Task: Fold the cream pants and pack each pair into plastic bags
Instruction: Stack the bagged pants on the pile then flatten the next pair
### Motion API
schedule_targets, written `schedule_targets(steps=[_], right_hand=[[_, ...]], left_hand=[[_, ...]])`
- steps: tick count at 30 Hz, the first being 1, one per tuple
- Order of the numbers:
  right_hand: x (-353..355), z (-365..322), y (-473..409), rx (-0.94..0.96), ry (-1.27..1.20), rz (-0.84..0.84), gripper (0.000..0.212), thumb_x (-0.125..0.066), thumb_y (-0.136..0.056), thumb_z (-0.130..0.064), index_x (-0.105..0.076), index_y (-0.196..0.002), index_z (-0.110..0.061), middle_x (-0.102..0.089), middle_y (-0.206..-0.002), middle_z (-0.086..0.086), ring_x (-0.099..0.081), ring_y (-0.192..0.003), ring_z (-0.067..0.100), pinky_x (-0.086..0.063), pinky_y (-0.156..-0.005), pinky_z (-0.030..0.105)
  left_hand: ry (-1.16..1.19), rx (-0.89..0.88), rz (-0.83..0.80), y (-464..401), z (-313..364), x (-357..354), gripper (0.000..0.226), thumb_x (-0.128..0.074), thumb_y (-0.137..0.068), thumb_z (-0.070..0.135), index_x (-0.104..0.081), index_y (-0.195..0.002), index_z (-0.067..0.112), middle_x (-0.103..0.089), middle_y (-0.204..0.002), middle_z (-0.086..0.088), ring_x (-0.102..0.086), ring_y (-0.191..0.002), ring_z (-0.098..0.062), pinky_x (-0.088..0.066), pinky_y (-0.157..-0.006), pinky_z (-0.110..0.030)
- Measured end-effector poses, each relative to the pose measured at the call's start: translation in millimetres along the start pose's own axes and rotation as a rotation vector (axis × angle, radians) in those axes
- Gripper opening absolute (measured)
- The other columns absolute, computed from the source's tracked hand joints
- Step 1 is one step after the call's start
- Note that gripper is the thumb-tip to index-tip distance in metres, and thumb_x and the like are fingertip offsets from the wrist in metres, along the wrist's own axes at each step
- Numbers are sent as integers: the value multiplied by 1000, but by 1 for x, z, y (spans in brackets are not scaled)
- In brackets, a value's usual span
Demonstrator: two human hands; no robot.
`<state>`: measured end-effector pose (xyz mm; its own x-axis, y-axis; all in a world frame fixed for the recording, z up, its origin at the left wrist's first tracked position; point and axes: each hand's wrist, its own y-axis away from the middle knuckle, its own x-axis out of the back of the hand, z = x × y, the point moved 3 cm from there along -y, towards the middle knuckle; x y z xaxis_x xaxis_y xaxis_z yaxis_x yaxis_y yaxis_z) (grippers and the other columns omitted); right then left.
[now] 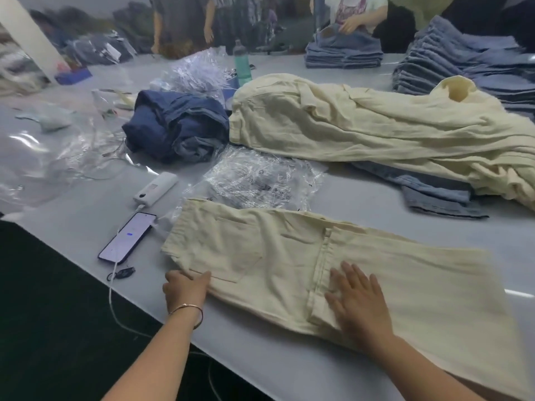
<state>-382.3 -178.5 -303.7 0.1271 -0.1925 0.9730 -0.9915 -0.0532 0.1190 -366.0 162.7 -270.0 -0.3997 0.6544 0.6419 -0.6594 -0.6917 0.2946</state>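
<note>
Cream pants: one pair (289, 256) lies flat on the grey desk (362, 198) near its front edge, waistband to the left, back pocket up, a fold seam running across the middle
Left hand: (185, 287) at the lower corner of the waistband, its fingers (202, 277) curled over the cloth edge and gripping it; a thin bangle (188, 309) sits on the wrist
Right hand: (359, 299) palm down on the pants beside the seam, fingers (351, 274) straight and spread apart, pressing the fabric flat
Cream pile: more cream pants (362, 128) heaped loosely further back on the desk, partly over some blue denim (434, 192)
Plastic bags: a crinkled clear stack (260, 175) lies just behind the flat pair, touching its waistband end
Dark blue jeans: a crumpled bundle (176, 128) left of the cream pile
Phone: (127, 237) lit, left of the waistband, cabled to a white power bank (155, 186)
Bottle: a green bottle (241, 63) stands behind the cream pile
Folded jeans: stacks (344, 53) at the far side, where other people stand
</note>
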Motion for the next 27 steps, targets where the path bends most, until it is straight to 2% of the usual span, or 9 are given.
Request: schedule_targets(steps=[2,4,8,11,16,19,22,24,27], right_hand=[[0,0,0,-3,1,15,59,-24,-97,-54,-13,-152,-34,-2,-162,-8,2,-148,11,5,-118,38],[1,-2,1,-12,9,22,59,-25,-97,-55,-14,-152,-35,-2,-161,-9,2,-148,10,4,-118,37],[3,-4,3,-25,13,60,59,-26,-96,-57,-17,-151,-37,-5,-161,-12,-1,-148,9,4,-118,35],[2,-4,4,-27,28,72,59,-27,-96,-58,-19,-150,-37,-7,-161,-12,-3,-148,8,3,-118,35],[2,-3,4,-34,11,75,58,-28,-96,-58,-22,-150,-37,-9,-160,-12,-5,-147,7,5,-117,32],[2,-2,5,-36,19,69,59,-25,-96,-59,-19,-150,-37,-7,-161,-12,-3,-147,7,7,-116,31],[6,0,2,-15,-20,53,59,-26,-96,-57,-18,-151,-36,-6,-161,-10,-2,-147,7,6,-117,32],[12,5,1,16,-27,-8,60,-29,-96,-55,-18,-151,-34,-5,-161,-9,-2,-148,8,3,-118,32],[29,19,5,-31,-181,11,55,-34,-99,-50,-28,-149,-28,-13,-161,-5,-7,-148,11,-4,-118,28]], left_hand=[[239,93,-38,-7,1,-2,54,-77,-78,22,-46,-116,-1,-58,-115,-22,-61,-89,-34,-52,-83,-42],[421,181,-55,-10,0,-6,45,-79,-76,22,-56,-107,-2,-64,-99,-17,-59,-72,-27,-52,-71,-35],[692,333,-204,-14,-5,-15,30,-79,-75,28,-53,-77,12,-47,-63,-1,-37,-43,-14,-28,-38,-18],[897,397,-376,-18,-2,-16,18,-69,-81,20,-53,-74,18,-46,-50,7,-29,-31,-6,-17,-30,-12],[971,340,-444,-26,13,-10,10,-59,-78,6,-61,-73,15,-64,-59,0,-58,-61,-19,-49,-48,-22],[954,275,-354,-34,21,-7,13,-59,-78,3,-63,-73,15,-65,-68,-1,-59,-72,-21,-50,-59,-26],[684,39,-133,-30,34,7,6,-68,-66,14,-63,-66,14,-58,-79,-6,-52,-77,-24,-42,-66,-29],[562,-198,-34,-18,56,18,11,-67,-55,23,-62,-59,14,-56,-78,-8,-50,-75,-22,-42,-62,-23],[530,-371,-152,16,97,17,18,-64,-55,29,-65,-70,19,-62,-93,-9,-58,-87,-27,-49,-80,-36]])
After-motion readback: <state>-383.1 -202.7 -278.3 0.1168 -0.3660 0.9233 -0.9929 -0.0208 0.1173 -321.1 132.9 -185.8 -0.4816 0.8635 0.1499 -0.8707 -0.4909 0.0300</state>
